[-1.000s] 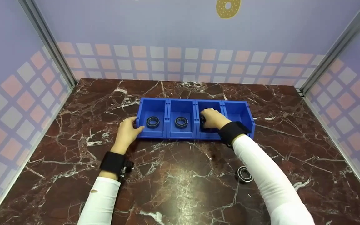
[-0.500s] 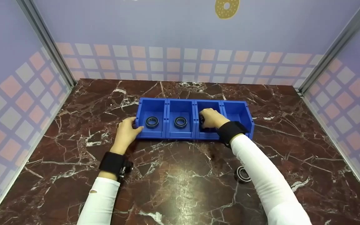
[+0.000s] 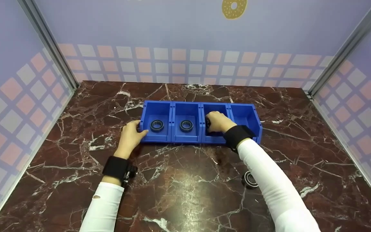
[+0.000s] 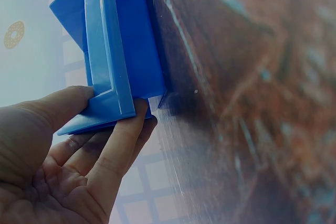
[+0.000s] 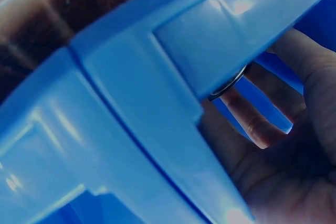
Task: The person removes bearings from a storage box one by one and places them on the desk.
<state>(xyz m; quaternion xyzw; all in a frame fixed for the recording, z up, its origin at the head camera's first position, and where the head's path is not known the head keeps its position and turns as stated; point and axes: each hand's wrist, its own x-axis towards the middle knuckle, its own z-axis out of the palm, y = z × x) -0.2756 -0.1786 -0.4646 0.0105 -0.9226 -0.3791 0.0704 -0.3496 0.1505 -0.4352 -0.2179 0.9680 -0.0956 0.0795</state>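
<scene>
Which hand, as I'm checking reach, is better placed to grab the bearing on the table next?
Probably the right hand, once out of the third bin from left: it's nearer that bearing, while the left hand grips the leftmost bin.

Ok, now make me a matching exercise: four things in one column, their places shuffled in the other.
1. Left hand
2. Right hand
3. Black ring-shaped bearing nearest the camera
4. Gold doughnut picture

A. On the dark red marbled tabletop
B. On the pale purple back wall
C. Gripping the outer side of the leftmost blue plastic bin
D. In the third bin from the left

Pairs: 1-C; 2-D; 3-A; 4-B
</scene>
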